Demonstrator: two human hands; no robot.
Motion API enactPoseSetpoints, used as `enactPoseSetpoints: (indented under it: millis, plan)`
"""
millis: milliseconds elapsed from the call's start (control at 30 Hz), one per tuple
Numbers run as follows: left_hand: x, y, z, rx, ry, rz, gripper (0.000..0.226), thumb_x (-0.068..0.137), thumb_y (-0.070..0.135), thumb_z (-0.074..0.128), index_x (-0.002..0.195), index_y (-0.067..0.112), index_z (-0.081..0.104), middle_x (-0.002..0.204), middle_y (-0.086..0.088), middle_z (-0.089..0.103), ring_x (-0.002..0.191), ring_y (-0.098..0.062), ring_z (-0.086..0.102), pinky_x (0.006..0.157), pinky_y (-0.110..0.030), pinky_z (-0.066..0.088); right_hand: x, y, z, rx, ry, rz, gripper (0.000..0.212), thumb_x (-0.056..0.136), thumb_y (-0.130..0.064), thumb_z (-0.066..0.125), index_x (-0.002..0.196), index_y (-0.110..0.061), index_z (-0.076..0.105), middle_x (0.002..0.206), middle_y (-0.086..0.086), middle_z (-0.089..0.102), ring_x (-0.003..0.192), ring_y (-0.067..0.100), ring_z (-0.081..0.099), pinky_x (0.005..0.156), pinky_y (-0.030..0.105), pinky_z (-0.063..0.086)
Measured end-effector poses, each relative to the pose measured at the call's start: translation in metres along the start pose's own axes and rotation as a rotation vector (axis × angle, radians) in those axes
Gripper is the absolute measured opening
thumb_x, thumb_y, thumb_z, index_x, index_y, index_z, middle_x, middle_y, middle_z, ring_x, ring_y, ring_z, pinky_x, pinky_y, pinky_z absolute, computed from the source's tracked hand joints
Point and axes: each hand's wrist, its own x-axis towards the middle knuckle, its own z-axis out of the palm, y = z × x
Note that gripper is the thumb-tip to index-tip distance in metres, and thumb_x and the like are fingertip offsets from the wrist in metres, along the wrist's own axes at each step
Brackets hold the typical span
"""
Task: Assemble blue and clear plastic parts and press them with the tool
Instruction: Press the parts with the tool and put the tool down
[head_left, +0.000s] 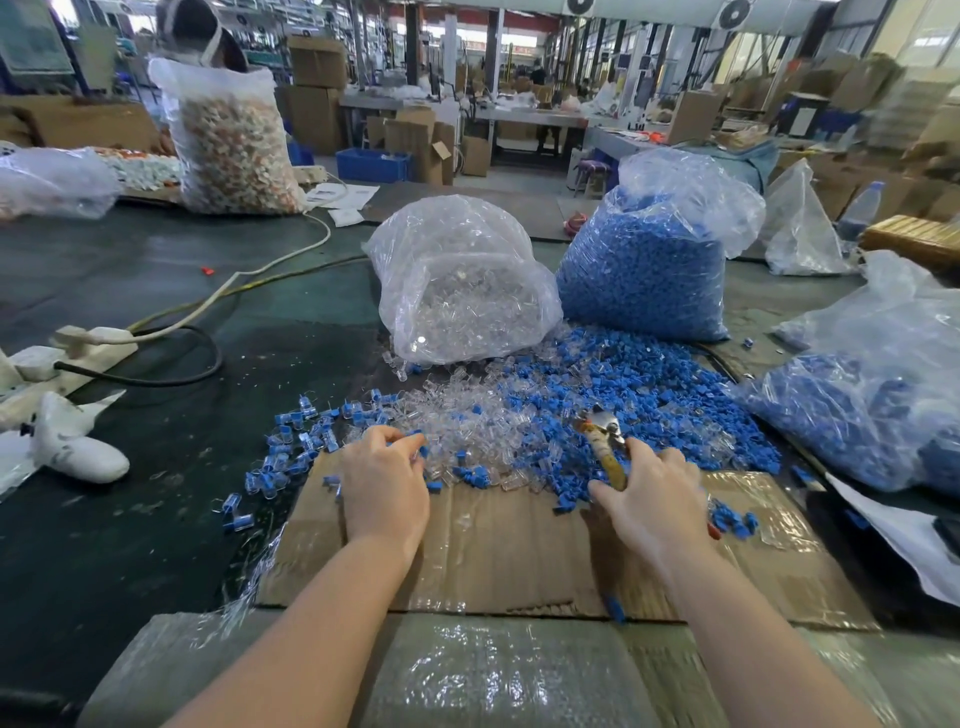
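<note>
The left hand (384, 483) reaches to the near edge of the mixed heap, its fingers (402, 441) curled over and pinching something small and blue at the tips; whether that is one loose blue part or a pair already mated is too small to tell. The right hand (649, 499) grips the tool (605, 447), a plier-like thing with a yellowish handle, its fingers wrapped round the handle so the metal head points away from the wrist into the heap. It is probably held that way so the tool stays ready while the other hand does the picking.

Just beyond the left fingertips lie the clear parts (457, 410), and just beyond the tool's head the blue parts (639, 389), the two spilling into each other, likely so that both kinds sit within one short reach. To the outer side of the left fingers a scatter of what look like assembled pieces (291, 452), blue inside clear, is kept apart from the raw stock. Farther out stand the bag of clear parts (462, 280) and the bag of blue parts (649, 260), both open at the top. A third bag (872, 405) lies beyond the right hand. Both wrists work over a cardboard sheet (509, 551) laid on the dark tabletop (156, 493), which I take to be a pad for pressing.
</note>
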Motion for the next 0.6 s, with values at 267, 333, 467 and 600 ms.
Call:
enactPoseSetpoints:
  millis: [267, 333, 467, 600]
  plan:
    - [-0.04, 0.039, 0.017, -0.159, -0.497, 0.439, 0.027, 0.085, 0.032, 0.061, 0.112, 0.027, 0.064, 0.106, 0.013, 0.055, 0.103, -0.003, 0.04, 0.103, -0.029, 0.033, 0.008, 0.012, 0.013, -0.105, 0.043, -0.015, 0.071, 0.086, -0.06, 0.049, 0.141, -0.018, 0.031, 0.13, 0.013, 0.044, 0.122, 0.03, 0.038, 0.098, 0.04, 0.034]
    - [-0.049, 0.048, 0.019, -0.172, -0.666, 0.517, 0.028, 0.084, 0.036, 0.062, 0.111, 0.03, 0.065, 0.106, 0.014, 0.053, 0.102, -0.004, 0.039, 0.101, -0.031, 0.034, 0.009, 0.013, 0.014, -0.112, 0.04, -0.011, 0.072, 0.086, -0.061, 0.048, 0.141, -0.018, 0.032, 0.131, 0.013, 0.043, 0.122, 0.031, 0.038, 0.098, 0.04, 0.034]
    - [-0.06, 0.062, 0.021, -0.142, -0.813, 0.639, 0.033, 0.081, 0.04, 0.066, 0.113, 0.035, 0.065, 0.111, 0.01, 0.048, 0.101, -0.007, 0.034, 0.097, -0.031, 0.029, 0.013, 0.016, 0.015, -0.125, 0.058, -0.002, 0.072, 0.084, -0.064, 0.047, 0.139, -0.02, 0.036, 0.131, 0.013, 0.044, 0.122, 0.031, 0.038, 0.097, 0.041, 0.034]
    - [-0.065, 0.065, 0.027, -0.054, -0.799, 0.709, 0.027, 0.08, 0.041, 0.067, 0.106, 0.035, 0.069, 0.111, 0.008, 0.05, 0.106, -0.013, 0.037, 0.097, -0.033, 0.025, 0.015, 0.017, 0.014, -0.153, 0.068, -0.012, 0.068, 0.084, -0.064, 0.048, 0.134, -0.02, 0.04, 0.127, 0.013, 0.046, 0.118, 0.031, 0.04, 0.095, 0.04, 0.036]
